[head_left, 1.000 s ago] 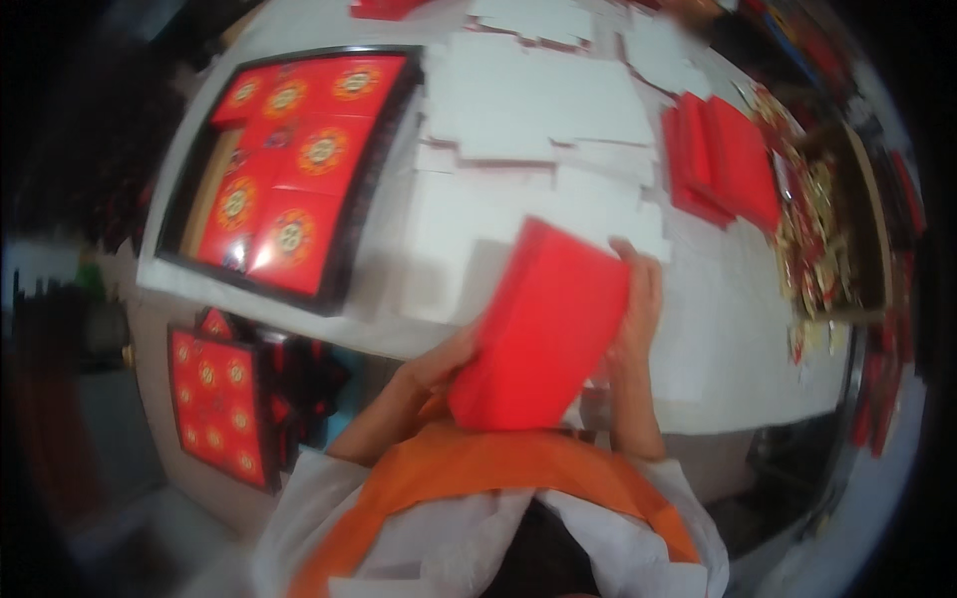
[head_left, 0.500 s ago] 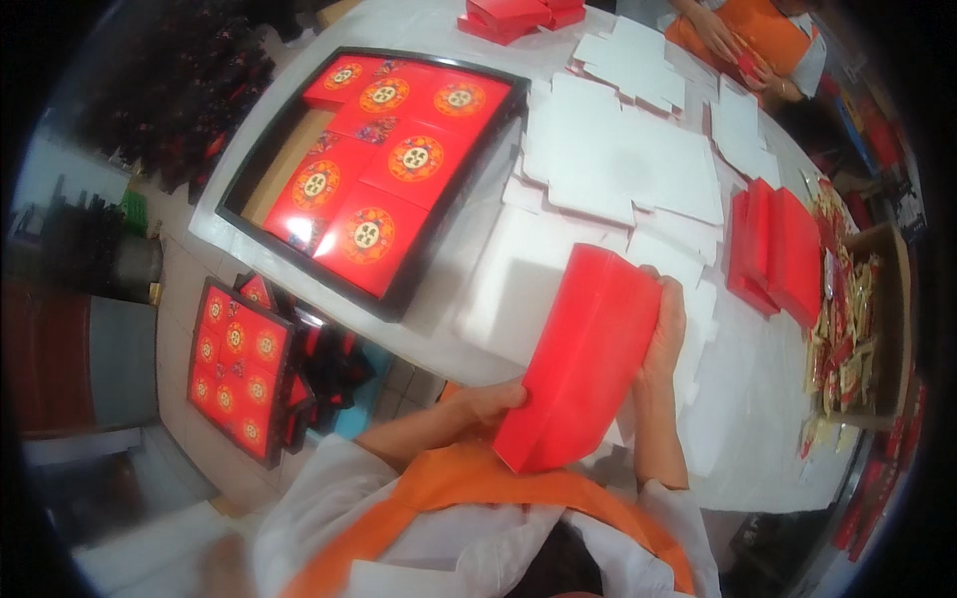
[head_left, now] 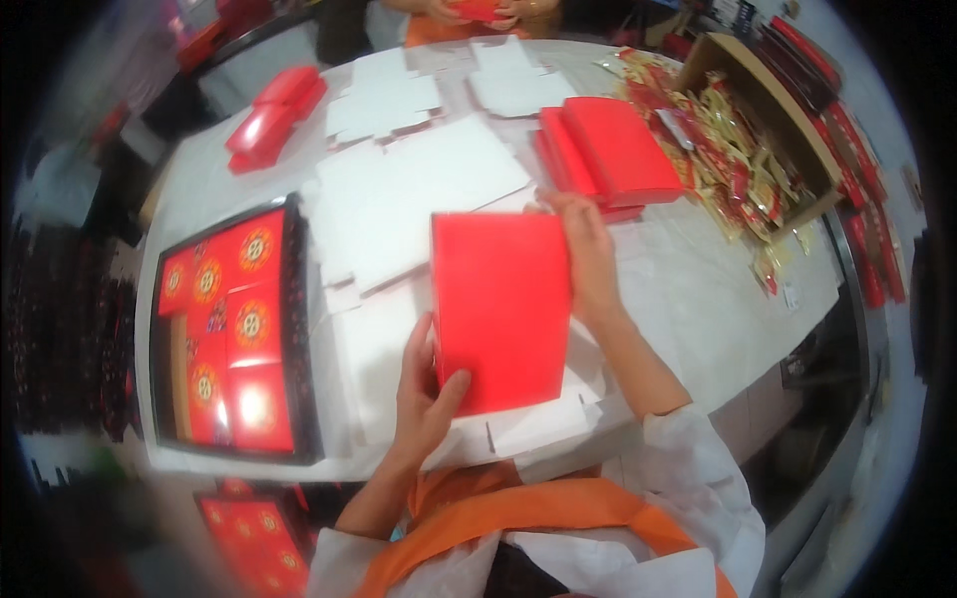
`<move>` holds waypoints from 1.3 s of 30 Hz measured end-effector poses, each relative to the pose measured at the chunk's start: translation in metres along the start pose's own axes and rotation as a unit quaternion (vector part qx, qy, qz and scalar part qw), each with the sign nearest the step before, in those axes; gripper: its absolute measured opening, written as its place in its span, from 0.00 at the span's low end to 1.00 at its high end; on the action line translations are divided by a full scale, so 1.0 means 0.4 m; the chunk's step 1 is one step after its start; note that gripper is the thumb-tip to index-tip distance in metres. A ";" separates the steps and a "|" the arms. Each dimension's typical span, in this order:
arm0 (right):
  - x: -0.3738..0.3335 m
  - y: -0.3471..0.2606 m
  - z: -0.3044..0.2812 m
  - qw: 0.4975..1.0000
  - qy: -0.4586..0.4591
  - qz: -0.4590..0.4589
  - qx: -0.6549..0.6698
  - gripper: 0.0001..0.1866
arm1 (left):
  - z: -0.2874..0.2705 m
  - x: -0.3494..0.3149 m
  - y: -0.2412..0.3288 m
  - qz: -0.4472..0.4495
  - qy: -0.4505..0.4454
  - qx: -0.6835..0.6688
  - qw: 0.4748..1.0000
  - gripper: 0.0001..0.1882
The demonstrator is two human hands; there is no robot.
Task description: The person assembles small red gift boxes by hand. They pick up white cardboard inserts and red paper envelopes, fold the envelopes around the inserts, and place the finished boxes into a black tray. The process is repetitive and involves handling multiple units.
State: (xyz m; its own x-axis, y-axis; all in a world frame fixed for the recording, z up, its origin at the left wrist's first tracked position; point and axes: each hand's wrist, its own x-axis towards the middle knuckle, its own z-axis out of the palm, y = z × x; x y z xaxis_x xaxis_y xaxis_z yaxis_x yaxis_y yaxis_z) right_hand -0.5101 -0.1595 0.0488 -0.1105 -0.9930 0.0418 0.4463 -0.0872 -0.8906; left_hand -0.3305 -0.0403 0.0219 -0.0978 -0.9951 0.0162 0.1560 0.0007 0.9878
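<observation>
Between my two hands is a plain red cardboard box point(head_left: 501, 309), raised above the table with its broad face up. My left hand point(head_left: 427, 399) grips its lower left corner, thumb lying on the face and fingers along the side. At the upper right edge, my right hand point(head_left: 588, 249) is closed round the box; part of its fingers is hidden behind it. Flat white carton blanks point(head_left: 419, 189) lie under and beyond the box. Just past my right hand stand several more red boxes point(head_left: 618, 149), stacked partly on one another.
On the left is a black-framed tray point(head_left: 304, 379) of red boxes with round gold emblems. Loose wrapped packets point(head_left: 698, 149) spill from an open brown carton point(head_left: 788, 130) at the far right. More red boxes point(head_left: 274, 120) sit far left. Across the table, a person's hands point(head_left: 503, 12) hold something red.
The view has swung to the right. The red box, tilted before with its side showing, is now turned with its broad face up. Both hands still hold it; my left thumb now lies on the face.
</observation>
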 end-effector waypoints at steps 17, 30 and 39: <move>0.384 -0.058 -0.406 0.992 0.038 -0.022 -0.117 0.17 | 0.356 0.708 -0.044 -0.016 0.081 -0.167 0.982 0.33; 0.407 -0.106 -0.401 0.987 0.051 0.147 0.029 0.28 | 0.387 0.688 -0.105 -0.110 -0.023 -0.186 0.976 0.41; 0.398 -0.081 -0.480 0.987 0.031 0.129 -0.087 0.29 | 0.427 0.603 -0.081 -0.148 0.051 -0.035 0.987 0.43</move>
State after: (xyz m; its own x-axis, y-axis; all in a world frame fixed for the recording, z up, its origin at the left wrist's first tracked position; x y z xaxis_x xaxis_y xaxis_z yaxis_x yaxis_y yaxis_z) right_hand -0.7128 -0.2995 -0.0028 -0.0704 -0.9729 -0.2201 0.3075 0.1887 -0.9326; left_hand -0.5270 -0.2633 0.0205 -0.0507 -0.9557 -0.2901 0.2039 -0.2943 0.9337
